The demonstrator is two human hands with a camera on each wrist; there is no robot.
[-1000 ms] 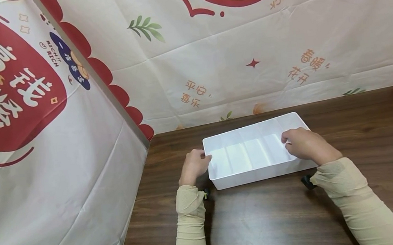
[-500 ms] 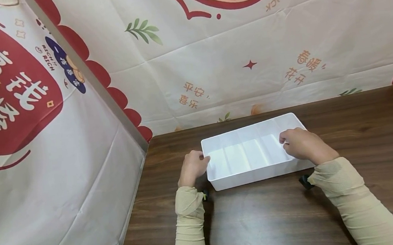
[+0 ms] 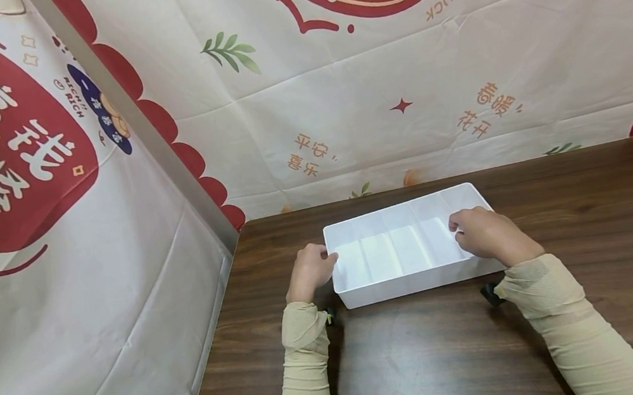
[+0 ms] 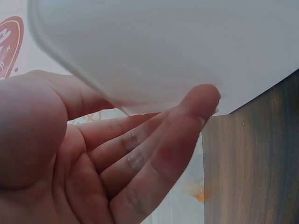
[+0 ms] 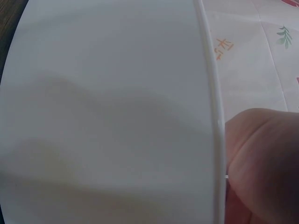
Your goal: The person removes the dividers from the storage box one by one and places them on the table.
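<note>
We see the white tray [image 3: 416, 281] stretched between the two hands: the left hand [image 3: 308, 271] pinches the end nearest it between thumb and fingers, while the right hand [image 3: 490, 235] grips the opposite end. Beneath both hands we have the brown table [image 3: 417, 353], beyond them a printed cloth [image 3: 353, 98]

Indoor setting (kind of room unclear), brown wood-grain table [image 3: 417, 353], printed cloth [image 3: 351, 83] hung behind.
</note>
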